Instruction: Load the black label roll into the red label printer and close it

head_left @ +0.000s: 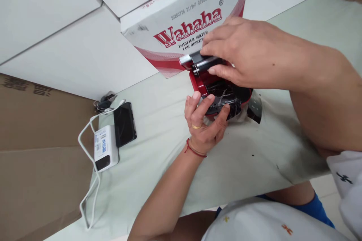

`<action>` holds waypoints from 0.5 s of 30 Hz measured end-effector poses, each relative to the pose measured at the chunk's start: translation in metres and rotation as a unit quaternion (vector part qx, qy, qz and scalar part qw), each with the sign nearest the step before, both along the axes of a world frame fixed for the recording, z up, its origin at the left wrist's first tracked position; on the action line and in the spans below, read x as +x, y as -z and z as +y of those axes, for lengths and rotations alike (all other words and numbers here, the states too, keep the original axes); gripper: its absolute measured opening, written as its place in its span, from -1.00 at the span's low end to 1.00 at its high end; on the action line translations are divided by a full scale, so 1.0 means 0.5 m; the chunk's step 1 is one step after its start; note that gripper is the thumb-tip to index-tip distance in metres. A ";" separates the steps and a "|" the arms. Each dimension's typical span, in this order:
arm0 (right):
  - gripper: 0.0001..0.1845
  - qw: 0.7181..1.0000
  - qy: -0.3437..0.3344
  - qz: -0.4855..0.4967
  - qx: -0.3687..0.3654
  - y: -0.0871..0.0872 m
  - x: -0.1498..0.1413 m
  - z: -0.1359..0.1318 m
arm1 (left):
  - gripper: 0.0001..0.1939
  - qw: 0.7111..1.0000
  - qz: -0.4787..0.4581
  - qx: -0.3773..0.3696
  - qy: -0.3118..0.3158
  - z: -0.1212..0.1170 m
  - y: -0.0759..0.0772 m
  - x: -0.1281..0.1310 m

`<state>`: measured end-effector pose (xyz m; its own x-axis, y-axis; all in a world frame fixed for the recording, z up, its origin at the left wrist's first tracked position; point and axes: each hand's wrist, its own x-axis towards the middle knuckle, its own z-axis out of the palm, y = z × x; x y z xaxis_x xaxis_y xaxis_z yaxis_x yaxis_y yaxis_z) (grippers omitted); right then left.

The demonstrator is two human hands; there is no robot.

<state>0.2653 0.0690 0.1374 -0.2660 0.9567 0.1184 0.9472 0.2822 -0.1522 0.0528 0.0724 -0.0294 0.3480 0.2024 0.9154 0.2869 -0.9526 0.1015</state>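
Note:
On the cloth-covered table, a red box [197, 83] with a black inside stands open, with crinkled shiny black plastic [223, 92] in it. My left hand [206, 122], with a ring and a red string bracelet, grips the box's near side, fingertips over the rim and plastic. My right hand [229, 51] reaches across from the right and pinches a black and silver lid-like part [202, 60] between thumb and fingers. That part is tilted up above the box's far edge, and the hand hides much of it. A dark flat piece [255, 109] lies just right of the box.
Behind the box stands a white and red Wahaha water carton [158, 49], near white panels [70, 41]. At left on the pale green cloth [158, 143] are a black phone [125, 124], white power bank [106, 147], cable [85, 152] and keys [104, 103]. Brown cardboard [42, 165] borders the left.

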 end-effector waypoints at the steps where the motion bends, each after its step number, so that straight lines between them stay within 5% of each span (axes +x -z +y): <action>1: -0.53 0.999 0.003 -0.033 -0.006 -0.006 -0.008 -0.005 | -0.57 1.000 -0.002 -0.001 0.002 0.000 0.001 0.000; 8: -0.75 0.963 -0.041 -0.237 -0.125 -0.037 -0.049 -0.031 | -0.51 0.996 -0.039 -0.062 0.041 0.014 0.010 -0.006; 15: -0.75 0.961 -0.069 -0.251 -0.092 -0.039 -0.062 -0.025 | -0.52 0.958 -0.058 -0.264 0.092 0.037 0.009 -0.026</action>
<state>0.2342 0.0566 0.1570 -0.3723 0.9004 -0.2251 0.8697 0.4232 0.2541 0.0400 0.0909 -0.0338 0.3242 0.5924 0.7375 0.0765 -0.7935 0.6037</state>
